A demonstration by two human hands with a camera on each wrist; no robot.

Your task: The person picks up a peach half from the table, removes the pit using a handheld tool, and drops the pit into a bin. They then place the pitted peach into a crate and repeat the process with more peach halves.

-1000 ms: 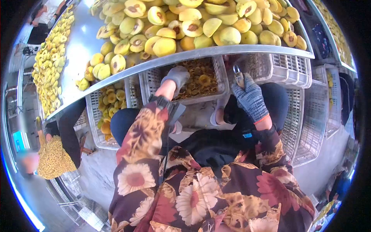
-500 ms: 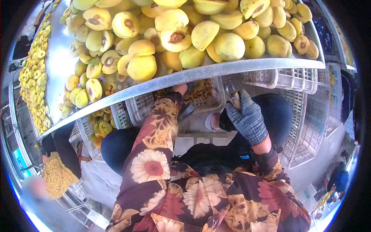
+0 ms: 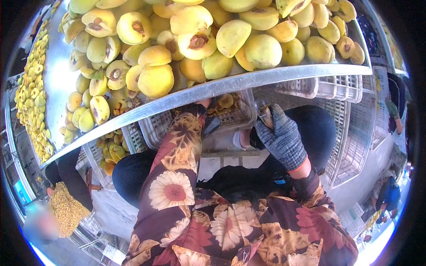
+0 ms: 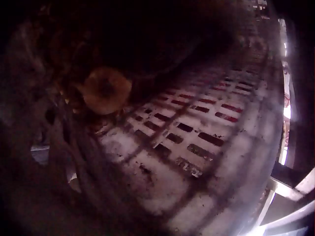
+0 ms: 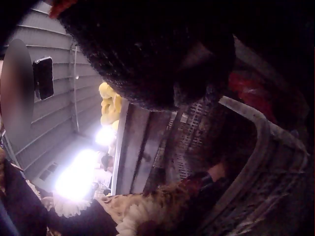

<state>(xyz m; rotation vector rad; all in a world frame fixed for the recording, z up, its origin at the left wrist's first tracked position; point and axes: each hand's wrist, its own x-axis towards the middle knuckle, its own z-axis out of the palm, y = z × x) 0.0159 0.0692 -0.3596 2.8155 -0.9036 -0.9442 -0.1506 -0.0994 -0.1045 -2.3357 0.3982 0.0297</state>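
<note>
My left hand (image 4: 64, 147), a dim gloved shape in the left wrist view, reaches down into a plastic crate (image 3: 153, 131) under the table. The table edge hides it in the head view, where only the bare wrist (image 3: 204, 103) shows. A fruit half (image 4: 106, 90) lies near it, beside the slotted crate wall (image 4: 197, 130); I cannot tell whether the hand holds anything. My right hand (image 3: 284, 137), in a grey knitted glove, grips a looped metal pitting tool (image 3: 266, 118) by its handle above the right knee. Halved yellow stone fruit (image 3: 197, 42) is heaped on the table.
The metal table rim (image 3: 222, 83) crosses above both hands. Another crate with fruit (image 3: 113, 148) stands left of the knees, and stacked crates (image 3: 350, 133) stand at the right. A seated person (image 3: 69, 206) is at the far left.
My left hand has moved under the table edge, deeper into the crate. The right hand still grips the pitting tool, now turned slightly. The head view has moved closer to the fruit.
</note>
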